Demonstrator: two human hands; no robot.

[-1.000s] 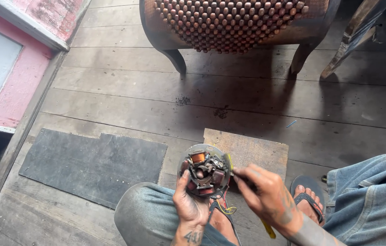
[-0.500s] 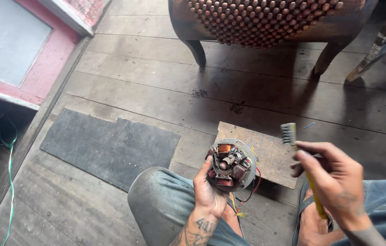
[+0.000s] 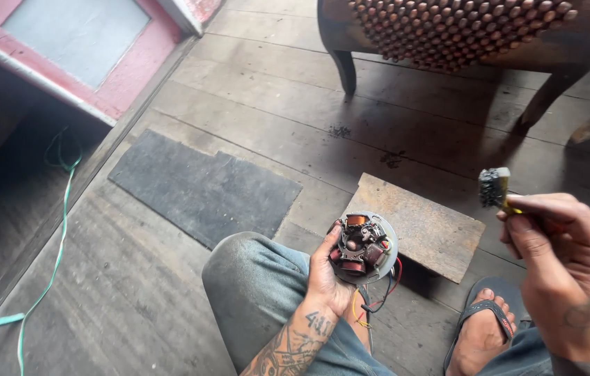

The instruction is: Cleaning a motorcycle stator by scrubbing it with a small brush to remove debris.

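Left hand (image 3: 326, 275): stator plate (image 3: 363, 247) was gripped above knee | Right hand (image 3: 566, 268): wire brush (image 3: 494, 186) was clasped, held apart | Brushing apparently unfinished

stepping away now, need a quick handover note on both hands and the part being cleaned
Left hand grips the round metal coil plate with copper windings and coloured wires, held above the left knee.
Right hand holds a small dark-bristled brush with a yellow handle, raised clear of the plate.
Flat rusty brown board lies on the plank floor just beyond.
Done: unclear how much is brushed. Left: brush not on the plate now.
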